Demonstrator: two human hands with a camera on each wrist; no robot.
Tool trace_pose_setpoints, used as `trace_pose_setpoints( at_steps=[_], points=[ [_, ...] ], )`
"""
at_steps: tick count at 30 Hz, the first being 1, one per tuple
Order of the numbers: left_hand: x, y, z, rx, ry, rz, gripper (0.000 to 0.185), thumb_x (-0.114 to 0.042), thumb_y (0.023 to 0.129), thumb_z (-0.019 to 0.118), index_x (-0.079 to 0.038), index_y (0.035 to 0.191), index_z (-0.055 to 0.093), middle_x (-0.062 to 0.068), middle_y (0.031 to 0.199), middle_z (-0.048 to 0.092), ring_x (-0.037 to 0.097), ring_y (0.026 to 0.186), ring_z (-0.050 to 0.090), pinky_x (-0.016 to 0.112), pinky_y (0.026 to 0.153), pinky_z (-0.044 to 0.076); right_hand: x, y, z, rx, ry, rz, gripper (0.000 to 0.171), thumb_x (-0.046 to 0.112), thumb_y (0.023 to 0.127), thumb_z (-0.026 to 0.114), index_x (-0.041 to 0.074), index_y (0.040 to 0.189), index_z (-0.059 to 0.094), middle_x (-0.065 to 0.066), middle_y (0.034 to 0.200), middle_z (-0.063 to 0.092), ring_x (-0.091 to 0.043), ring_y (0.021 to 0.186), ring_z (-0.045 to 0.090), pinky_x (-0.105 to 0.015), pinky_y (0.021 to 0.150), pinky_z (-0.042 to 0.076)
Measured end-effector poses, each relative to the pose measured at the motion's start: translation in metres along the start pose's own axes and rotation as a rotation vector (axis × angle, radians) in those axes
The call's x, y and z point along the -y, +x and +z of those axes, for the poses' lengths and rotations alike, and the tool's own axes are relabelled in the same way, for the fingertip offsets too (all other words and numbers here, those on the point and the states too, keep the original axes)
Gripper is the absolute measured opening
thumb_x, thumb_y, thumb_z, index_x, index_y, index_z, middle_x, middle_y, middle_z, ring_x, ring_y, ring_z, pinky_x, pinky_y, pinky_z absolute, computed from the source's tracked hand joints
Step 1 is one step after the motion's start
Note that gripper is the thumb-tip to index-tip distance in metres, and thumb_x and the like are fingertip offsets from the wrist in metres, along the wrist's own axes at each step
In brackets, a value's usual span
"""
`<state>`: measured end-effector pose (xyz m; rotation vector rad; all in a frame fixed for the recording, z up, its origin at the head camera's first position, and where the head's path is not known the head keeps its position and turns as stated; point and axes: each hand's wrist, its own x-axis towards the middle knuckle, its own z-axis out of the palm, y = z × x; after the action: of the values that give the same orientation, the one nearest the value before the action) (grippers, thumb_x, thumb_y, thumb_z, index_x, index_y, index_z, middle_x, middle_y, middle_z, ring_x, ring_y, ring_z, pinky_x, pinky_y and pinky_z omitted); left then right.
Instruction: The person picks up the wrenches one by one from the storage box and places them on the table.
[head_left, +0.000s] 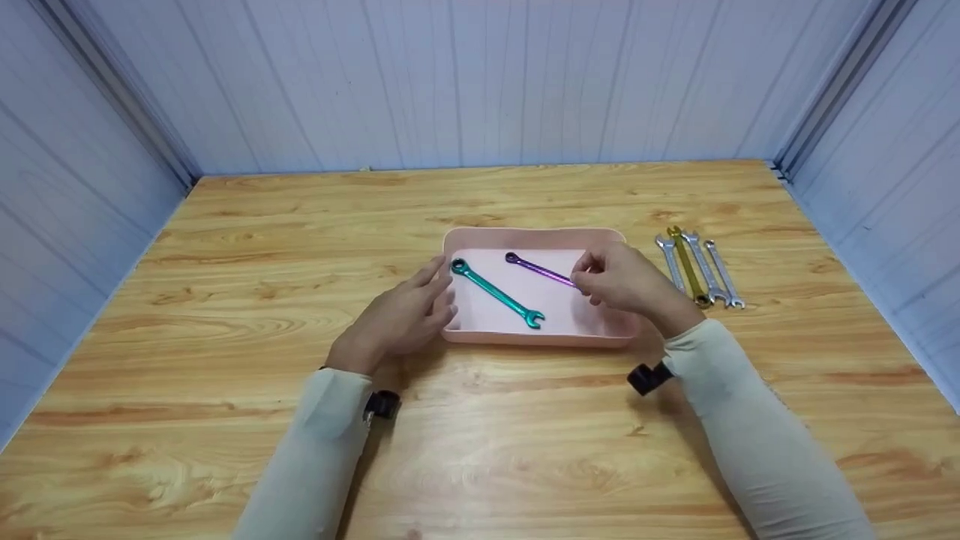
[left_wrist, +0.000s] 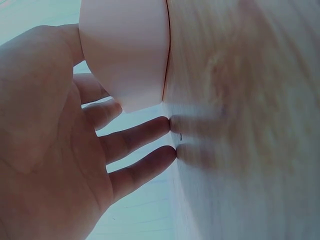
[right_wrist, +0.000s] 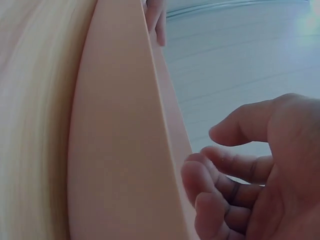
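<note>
Lifting carelessly, the right hand [head_left: 622, 279] (thumb, forefinger parted) could catch the purple wrench [head_left: 541, 271] by its fingertips — spread left hand [head_left: 400, 313] might nudge the tray [head_left: 536, 340].

Your tray [head_left: 540, 340], pink; its left wrench [head_left: 495, 291], teal; its right wrench [head_left: 543, 271], purple. Farther right, one gold wrench [head_left: 688, 266], three silver wrenches [head_left: 704, 265]; your counter [head_left: 525, 450], yellow-brown wood grain.

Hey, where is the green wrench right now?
In the head view, the green wrench lies inside the pink tray, toward its left side, between the left hand and the purple wrench.
</note>
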<state>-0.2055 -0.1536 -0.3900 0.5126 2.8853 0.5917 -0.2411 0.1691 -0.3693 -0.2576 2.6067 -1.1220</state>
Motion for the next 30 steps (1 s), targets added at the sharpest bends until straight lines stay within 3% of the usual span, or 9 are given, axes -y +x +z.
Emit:
trace_pose_setpoints(
  at_steps=[6, 12, 18, 30],
  points=[
    [-0.004, 0.002, 0.001, 0.010, 0.001, -0.036, 0.060, -0.042, 0.107, 0.041, -0.017, 0.160, 0.029, -0.004, 0.168, 0.009, 0.026, 0.148, 0.028, 0.047, 0.116, 0.029, 0.012, 0.004, 0.018, 0.038, -0.019, -0.023, 0.015, 0.023, 0.096, 0.065, 0.009, 0.101, 0.068, -0.008, 0.095, 0.066, -0.022, 0.080, 0.065, -0.031, 0.063, 0.052],
    [-0.005, 0.003, 0.002, 0.017, -0.009, -0.023, 0.061, -0.043, 0.107, 0.039, -0.018, 0.161, 0.023, -0.004, 0.168, 0.007, 0.026, 0.149, 0.026, 0.047, 0.116, 0.028, 0.015, 0.005, 0.032, 0.024, -0.031, -0.026, 0.013, 0.022, 0.093, 0.069, 0.010, 0.098, 0.067, -0.008, 0.093, 0.064, -0.019, 0.073, 0.061, -0.029, 0.057, 0.047],
    [-0.002, 0.000, 0.000, 0.005, -0.001, -0.013, 0.062, -0.042, 0.107, 0.039, -0.018, 0.161, 0.022, -0.002, 0.168, 0.009, 0.026, 0.148, 0.028, 0.047, 0.116, 0.029, 0.019, 0.008, 0.046, 0.049, -0.064, -0.039, 0.017, 0.024, 0.090, 0.072, 0.010, 0.099, 0.066, -0.007, 0.092, 0.065, -0.017, 0.069, 0.062, -0.028, 0.056, 0.050],
    [-0.003, 0.002, 0.004, -0.026, 0.016, 0.004, 0.063, -0.040, 0.107, 0.041, -0.017, 0.161, 0.020, 0.003, 0.168, 0.013, 0.028, 0.146, 0.031, 0.048, 0.114, 0.032, 0.009, 0.012, 0.059, 0.031, -0.173, -0.101, 0.025, 0.031, 0.085, 0.077, 0.012, 0.097, 0.067, -0.001, 0.088, 0.067, -0.016, 0.077, 0.060, -0.032, 0.067, 0.047]
  ],
)
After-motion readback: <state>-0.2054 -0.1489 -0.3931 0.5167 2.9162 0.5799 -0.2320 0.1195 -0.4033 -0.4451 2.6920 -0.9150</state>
